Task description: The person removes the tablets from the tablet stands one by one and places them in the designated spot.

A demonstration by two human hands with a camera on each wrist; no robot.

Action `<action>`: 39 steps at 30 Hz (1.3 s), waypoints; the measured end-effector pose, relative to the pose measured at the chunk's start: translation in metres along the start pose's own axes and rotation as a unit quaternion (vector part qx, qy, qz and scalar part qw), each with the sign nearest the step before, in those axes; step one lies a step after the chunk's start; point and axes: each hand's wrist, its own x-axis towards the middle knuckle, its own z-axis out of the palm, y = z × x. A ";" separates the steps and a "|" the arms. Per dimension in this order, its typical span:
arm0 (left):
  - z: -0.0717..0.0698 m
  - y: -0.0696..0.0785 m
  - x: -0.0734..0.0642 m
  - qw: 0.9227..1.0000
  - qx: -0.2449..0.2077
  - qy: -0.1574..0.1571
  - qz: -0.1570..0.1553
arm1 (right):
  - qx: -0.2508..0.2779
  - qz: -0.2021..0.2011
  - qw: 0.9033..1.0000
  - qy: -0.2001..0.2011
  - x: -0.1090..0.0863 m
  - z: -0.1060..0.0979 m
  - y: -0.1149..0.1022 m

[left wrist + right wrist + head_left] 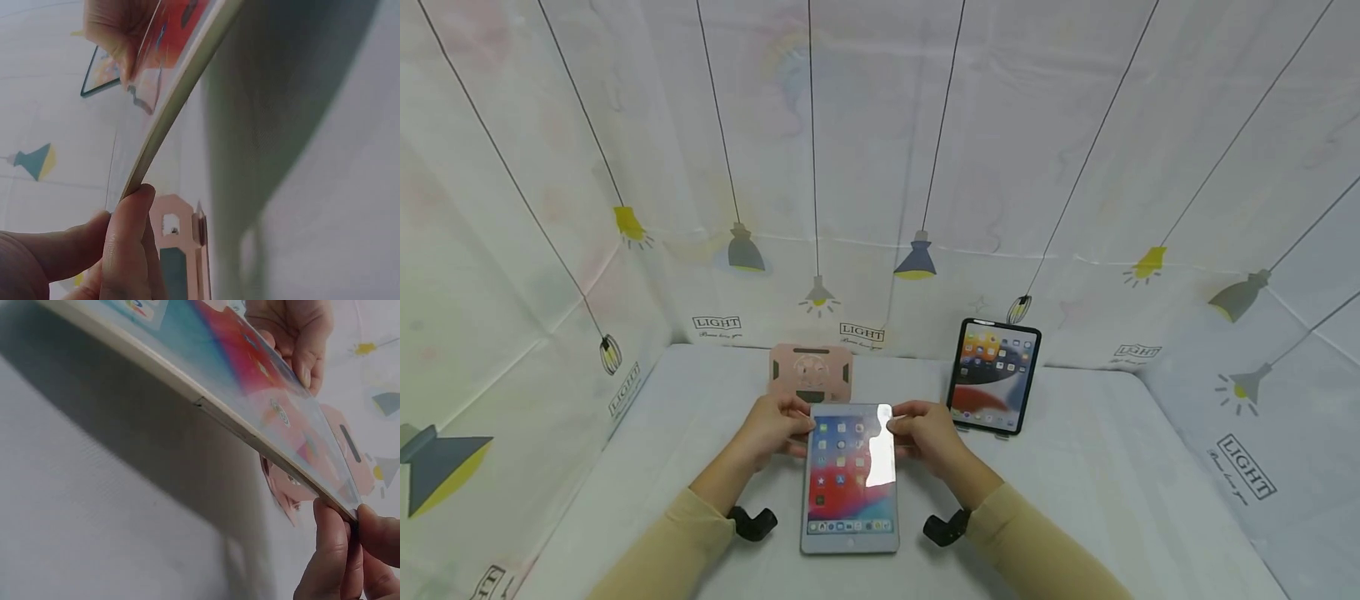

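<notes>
A white tablet [850, 543] with its screen lit and rows of app icons faces up between both hands. My left hand [777, 429] pinches its upper left edge, thumb on the front and fingers beneath. On the opposite edge, near the upper right corner, my right hand [927, 433] pinches it the same way. Both wrist views show the tablet [164, 122] raised and tilted, with a shadow on the white surface under it. Behind it stands a pink stand [811, 369] with dark pads, partly hidden by the tablet's top and the left hand.
A second tablet [995, 375] with a black frame leans upright on a stand at the back right, its screen lit. A white cloth covers the table [1097, 483]. Behind rises a white curtain [865, 167] printed with hanging lamps.
</notes>
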 end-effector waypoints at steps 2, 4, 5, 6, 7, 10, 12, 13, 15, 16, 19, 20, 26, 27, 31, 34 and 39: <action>0.002 -0.001 -0.002 1.000 0.000 -0.003 0.000 | 0.001 0.002 1.000 -0.002 -0.003 -0.001 0.002; 0.003 -0.001 -0.004 1.000 -0.001 -0.007 -0.003 | 0.004 0.008 1.000 -0.003 -0.005 -0.003 0.004; 0.004 -0.002 -0.005 1.000 0.000 -0.009 -0.003 | 0.005 0.010 1.000 -0.002 -0.006 -0.004 0.006; 0.005 -0.002 -0.007 1.000 0.001 -0.011 -0.004 | 0.006 0.012 1.000 -0.002 -0.007 -0.004 0.007; 0.006 -0.002 -0.008 1.000 0.002 -0.013 -0.002 | 0.008 0.013 1.000 -0.002 -0.008 -0.005 0.008; 0.008 -0.003 -0.010 1.000 0.002 -0.016 0.002 | 0.011 0.014 1.000 -0.001 -0.010 -0.006 0.012; 0.009 -0.005 -0.012 1.000 0.004 -0.017 0.006 | 0.010 0.014 1.000 -0.001 -0.011 -0.006 0.013; 0.010 -0.006 -0.012 1.000 0.006 -0.018 0.008 | 0.010 0.013 1.000 -0.001 -0.013 -0.006 0.014; 0.011 -0.008 -0.013 1.000 0.007 -0.021 0.007 | 0.008 0.014 1.000 0.000 -0.015 -0.006 0.016; 0.011 -0.009 -0.013 1.000 0.006 -0.021 0.005 | 0.006 0.014 1.000 0.000 -0.017 -0.006 0.016; 0.012 -0.012 -0.014 1.000 0.006 -0.024 0.000 | 0.001 0.015 1.000 -0.001 -0.021 -0.006 0.017; 0.012 -0.013 -0.014 1.000 0.004 -0.026 -0.002 | 0.000 0.016 1.000 -0.001 -0.022 -0.006 0.018; 0.014 -0.015 -0.017 0.999 0.002 -0.037 -0.005 | -0.004 0.024 1.000 -0.001 -0.027 -0.008 0.021; 0.014 -0.016 -0.018 0.999 0.003 -0.037 -0.004 | -0.003 0.025 1.000 0.000 -0.028 -0.008 0.021; 0.016 -0.017 -0.019 0.999 0.006 -0.043 -0.007 | -0.004 0.031 1.000 0.002 -0.030 -0.009 0.023; 0.017 -0.018 -0.020 0.999 0.004 -0.047 -0.011 | -0.007 0.035 0.999 0.003 -0.032 -0.011 0.024; 0.019 -0.019 -0.021 0.998 0.004 -0.053 -0.015 | -0.010 0.036 0.999 0.000 -0.036 -0.014 0.024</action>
